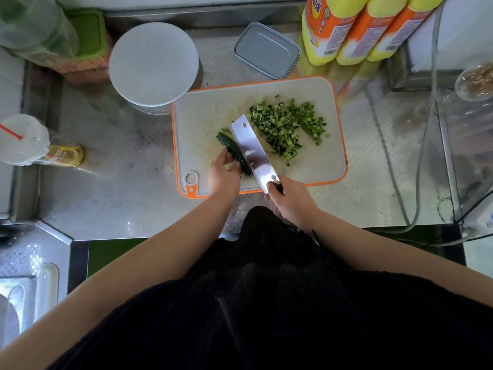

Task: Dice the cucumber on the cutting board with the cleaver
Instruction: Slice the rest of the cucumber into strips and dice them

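A white cutting board (pixel 202 116) with an orange rim lies on the steel counter. On it a dark green cucumber piece (pixel 231 145) lies lengthwise, and my left hand (pixel 223 175) holds its near end with curled fingers. The cleaver (pixel 252 149) stands with its blade right against the cucumber's right side. My right hand (pixel 289 197) grips the cleaver's dark handle at the board's near edge. A heap of diced cucumber (pixel 286 126) lies to the right of the blade.
A white round lid or bowl (pixel 153 62) stands behind the board's left corner, and a grey lidded box (pixel 266 50) sits behind the board. Yellow bottles (pixel 354 28) are at the back right. A cup with a red straw (pixel 22 138) is at the left. Cables (pixel 416 182) run at the right.
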